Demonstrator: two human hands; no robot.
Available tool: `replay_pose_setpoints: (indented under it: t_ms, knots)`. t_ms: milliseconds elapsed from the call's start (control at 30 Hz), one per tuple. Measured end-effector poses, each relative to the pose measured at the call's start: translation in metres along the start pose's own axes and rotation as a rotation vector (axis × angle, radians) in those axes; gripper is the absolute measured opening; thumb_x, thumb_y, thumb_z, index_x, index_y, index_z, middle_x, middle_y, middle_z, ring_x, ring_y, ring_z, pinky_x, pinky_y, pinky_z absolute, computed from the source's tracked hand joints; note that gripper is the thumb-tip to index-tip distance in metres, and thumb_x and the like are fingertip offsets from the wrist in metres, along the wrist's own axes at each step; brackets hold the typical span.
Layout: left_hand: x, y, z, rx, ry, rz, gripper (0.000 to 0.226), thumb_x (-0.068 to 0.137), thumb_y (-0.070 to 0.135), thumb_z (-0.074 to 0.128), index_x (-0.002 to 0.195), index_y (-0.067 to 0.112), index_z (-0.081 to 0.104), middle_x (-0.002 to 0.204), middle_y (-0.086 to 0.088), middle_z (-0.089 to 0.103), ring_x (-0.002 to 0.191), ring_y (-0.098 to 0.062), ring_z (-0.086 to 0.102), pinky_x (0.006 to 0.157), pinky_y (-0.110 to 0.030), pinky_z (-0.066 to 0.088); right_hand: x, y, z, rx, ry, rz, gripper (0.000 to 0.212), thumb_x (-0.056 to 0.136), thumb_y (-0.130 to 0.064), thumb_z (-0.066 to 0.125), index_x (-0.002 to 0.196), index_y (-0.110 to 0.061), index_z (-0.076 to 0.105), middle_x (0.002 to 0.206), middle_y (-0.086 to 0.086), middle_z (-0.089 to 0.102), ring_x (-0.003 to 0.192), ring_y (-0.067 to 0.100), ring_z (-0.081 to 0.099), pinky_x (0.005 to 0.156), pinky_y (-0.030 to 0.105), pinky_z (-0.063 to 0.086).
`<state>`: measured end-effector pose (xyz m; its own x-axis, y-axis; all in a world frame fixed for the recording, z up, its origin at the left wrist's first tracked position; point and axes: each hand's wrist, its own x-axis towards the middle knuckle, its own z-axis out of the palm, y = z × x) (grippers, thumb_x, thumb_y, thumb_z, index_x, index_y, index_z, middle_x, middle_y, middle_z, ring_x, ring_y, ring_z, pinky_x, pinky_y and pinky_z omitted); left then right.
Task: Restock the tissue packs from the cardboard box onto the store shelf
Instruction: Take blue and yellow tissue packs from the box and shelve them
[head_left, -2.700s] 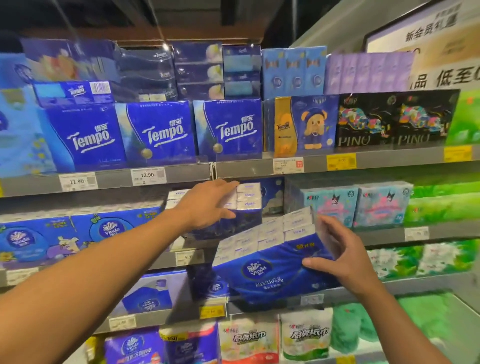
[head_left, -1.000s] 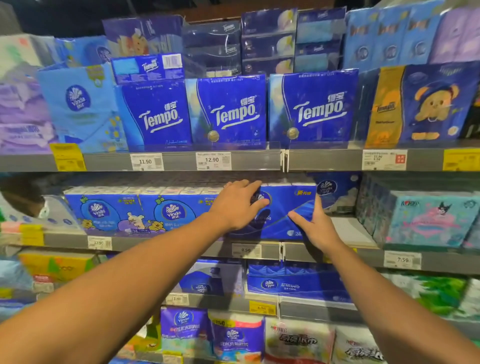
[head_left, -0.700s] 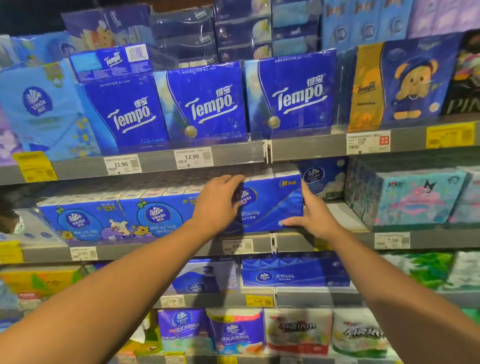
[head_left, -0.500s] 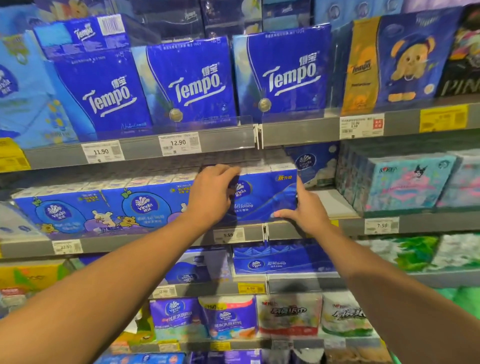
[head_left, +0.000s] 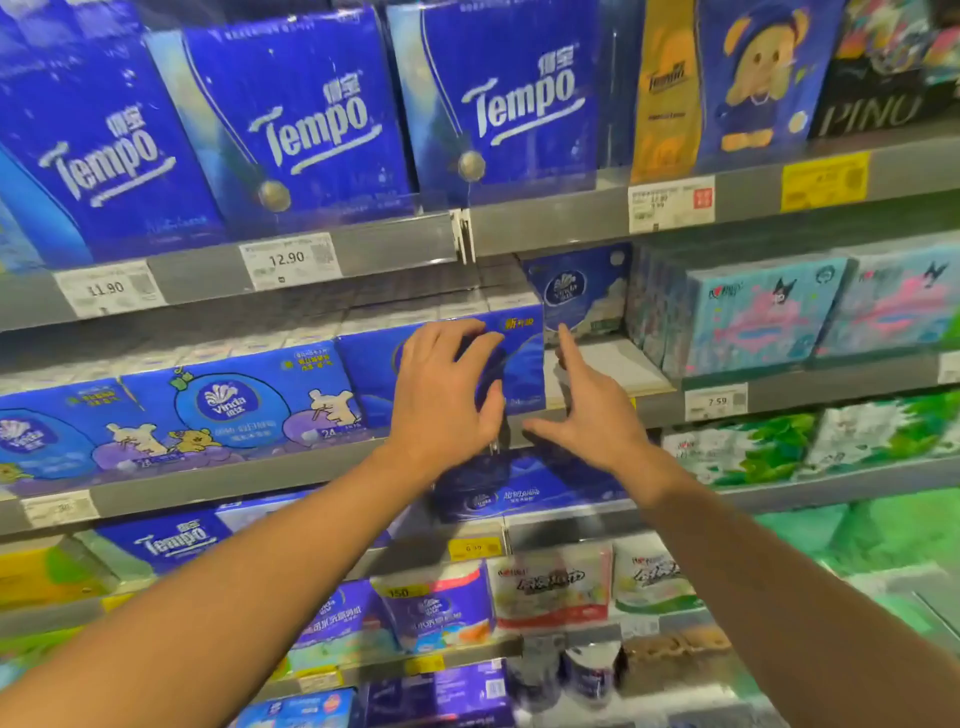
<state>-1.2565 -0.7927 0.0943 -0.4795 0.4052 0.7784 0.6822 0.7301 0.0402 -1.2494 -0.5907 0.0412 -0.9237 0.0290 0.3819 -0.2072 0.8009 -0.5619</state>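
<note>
The left hand (head_left: 447, 395) lay spread against the blue tissue pack (head_left: 519, 358); the right hand (head_left: 592, 410) hovered open, holding nothing; probably light, soft, slippery; best squeezed by both ends.

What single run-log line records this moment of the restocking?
step: seating pack | dark blue tissue pack: on second shelf | left hand: on pack front | right hand: open beside pack | cardboard box: unseen
</note>
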Motion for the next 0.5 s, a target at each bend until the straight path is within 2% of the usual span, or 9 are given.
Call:
replay_pose_setpoints:
  t_ms: [67,100,133,167,233,300,367,433,500]
  knots:
    - [-0.024,0.019,0.021,-0.084,0.019,0.077,0.040,0.076,0.019,0.068,0.113,0.007,0.069,0.119,-0.012,0.063,0.109,-0.031,0.056,0.092,-0.041,0.043,-0.048,0.019,0.018,-0.021,0.269,-0.080,0.102,0.074,-0.040,0.082,0.153,-0.007,0.027,0.140,0.013,0.055,0.125,0.029,0.052,0.104,0.043,0.045]
    - [-0.038,0.029,0.035,-0.129,-0.017,0.094,0.038,0.075,0.017,0.069,0.112,0.006,0.070,0.117,-0.012,0.064,0.108,-0.031,0.056,0.090,-0.040,0.043,-0.076,0.035,0.033,-0.022,0.345,-0.113,0.091,0.075,-0.037,0.082,0.146,-0.001,0.038,0.137,0.016,0.057,0.123,0.030,0.052,0.105,0.041,0.042]
    - [-0.054,0.038,0.051,-0.191,-0.084,0.088,0.038,0.074,0.015,0.068,0.111,0.006,0.070,0.116,-0.011,0.064,0.107,-0.031,0.057,0.090,-0.039,0.045,-0.105,0.052,0.047,-0.016,0.342,-0.086,0.084,0.076,-0.036,0.080,0.143,0.000,0.042,0.135,0.018,0.057,0.121,0.031,0.053,0.106,0.038,0.039]
    - [-0.073,0.049,0.069,-0.263,-0.169,0.054,0.038,0.075,0.014,0.068,0.112,0.005,0.069,0.115,-0.011,0.065,0.107,-0.031,0.058,0.091,-0.039,0.046,-0.134,0.070,0.062,-0.001,0.274,0.000,0.082,0.078,-0.038,0.076,0.143,-0.001,0.042,0.137,0.018,0.056,0.121,0.032,0.053,0.106,0.037,0.038]
    - [-0.116,0.072,0.104,-0.381,-0.348,-0.048,0.038,0.077,0.015,0.068,0.113,0.004,0.068,0.113,-0.012,0.066,0.107,-0.031,0.060,0.095,-0.039,0.047,-0.192,0.104,0.091,0.073,0.122,0.220,0.083,0.081,-0.045,0.070,0.146,-0.004,0.038,0.138,0.019,0.055,0.120,0.036,0.055,0.103,0.045,0.043]
    - [-0.169,0.096,0.141,-0.452,-0.509,-0.127,0.036,0.078,0.015,0.072,0.112,0.004,0.068,0.109,-0.012,0.068,0.103,-0.029,0.061,0.095,-0.037,0.046,-0.243,0.131,0.118,0.147,0.058,0.405,0.085,0.080,-0.050,0.069,0.146,-0.005,0.039,0.133,0.019,0.058,0.116,0.031,0.056,0.096,0.040,0.046]
    - [-0.226,0.119,0.177,-0.511,-0.675,-0.235,0.036,0.079,0.017,0.076,0.112,0.007,0.068,0.108,-0.010,0.069,0.100,-0.028,0.063,0.091,-0.035,0.047,-0.287,0.156,0.141,0.201,0.020,0.584,0.081,0.079,-0.040,0.078,0.144,-0.006,0.042,0.126,0.017,0.061,0.111,0.026,0.055,0.089,0.033,0.045]
    - [-0.283,0.140,0.208,-0.595,-0.949,-0.424,0.038,0.084,0.020,0.074,0.120,0.010,0.065,0.110,-0.007,0.069,0.098,-0.025,0.065,0.085,-0.033,0.050,-0.332,0.186,0.166,0.245,-0.040,0.804,0.077,0.079,-0.027,0.082,0.143,-0.008,0.043,0.120,0.014,0.062,0.105,0.028,0.058,0.084,0.032,0.046]
    - [-0.345,0.152,0.244,-0.631,-1.232,-0.589,0.033,0.089,0.020,0.069,0.120,0.013,0.060,0.104,-0.004,0.067,0.090,-0.021,0.064,0.076,-0.031,0.050,-0.380,0.218,0.198,0.309,-0.059,0.990,0.076,0.078,-0.019,0.083,0.142,-0.009,0.043,0.116,0.006,0.064,0.098,0.017,0.059,0.080,0.020,0.041]
